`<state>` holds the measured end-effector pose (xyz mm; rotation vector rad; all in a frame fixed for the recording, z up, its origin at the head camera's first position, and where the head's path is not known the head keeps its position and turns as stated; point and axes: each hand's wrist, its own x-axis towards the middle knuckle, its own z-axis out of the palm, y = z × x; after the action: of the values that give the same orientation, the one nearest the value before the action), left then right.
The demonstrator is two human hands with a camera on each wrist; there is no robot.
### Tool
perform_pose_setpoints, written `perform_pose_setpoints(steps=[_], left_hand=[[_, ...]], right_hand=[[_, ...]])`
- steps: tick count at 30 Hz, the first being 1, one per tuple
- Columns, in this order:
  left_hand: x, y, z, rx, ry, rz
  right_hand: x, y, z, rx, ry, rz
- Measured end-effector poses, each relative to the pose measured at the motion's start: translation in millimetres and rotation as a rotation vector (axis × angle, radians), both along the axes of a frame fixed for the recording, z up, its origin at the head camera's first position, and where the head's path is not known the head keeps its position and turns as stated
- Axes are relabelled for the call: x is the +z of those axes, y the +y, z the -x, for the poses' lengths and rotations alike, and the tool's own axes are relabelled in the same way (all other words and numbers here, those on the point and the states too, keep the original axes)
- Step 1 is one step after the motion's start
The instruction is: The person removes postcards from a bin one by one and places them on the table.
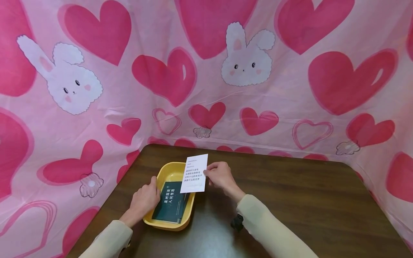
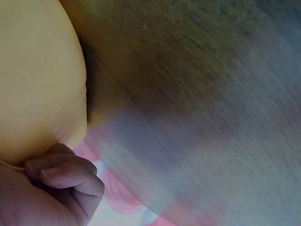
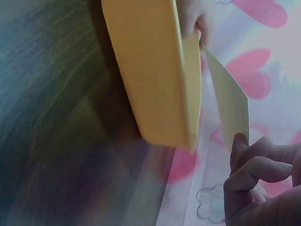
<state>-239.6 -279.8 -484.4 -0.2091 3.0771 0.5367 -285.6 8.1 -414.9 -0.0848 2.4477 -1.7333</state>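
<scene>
A yellow plastic basin (image 1: 170, 227) stands on the table, and my left hand (image 1: 144, 199) grips its left rim, fingers curled over the edge. The left wrist view shows the fingers (image 2: 70, 172) bent at the basin's wall (image 2: 42, 84). Inside lie dark green cards (image 1: 167, 208) with white lettering. My right hand (image 1: 222, 177) pinches a white card (image 1: 195, 175) with printed lines of text by its right edge, above the basin's right side. From the right wrist view, thumb and fingers hold the card (image 3: 230, 103) by one end, beside the basin.
The brown wooden table (image 1: 284, 200) reaches away to the right and to the front. Behind it and at both sides hangs a pink cloth (image 1: 206, 93) printed with hearts and rabbits, close to the table's edges.
</scene>
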Motion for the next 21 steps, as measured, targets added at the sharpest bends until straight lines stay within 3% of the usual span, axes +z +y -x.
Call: perform_pose_setpoints(steps=[12, 21], left_hand=[[2.8, -0.2, -1.6, -0.006, 0.005, 0.011], [2.9, 2.4, -2.0, -0.001, -0.005, 0.010]], right_hand=[[-11.8, 35.5, 7.5, -0.065, -0.005, 0.058], [-21.1, 61.5, 14.2, -0.129, -0.028, 0.018]])
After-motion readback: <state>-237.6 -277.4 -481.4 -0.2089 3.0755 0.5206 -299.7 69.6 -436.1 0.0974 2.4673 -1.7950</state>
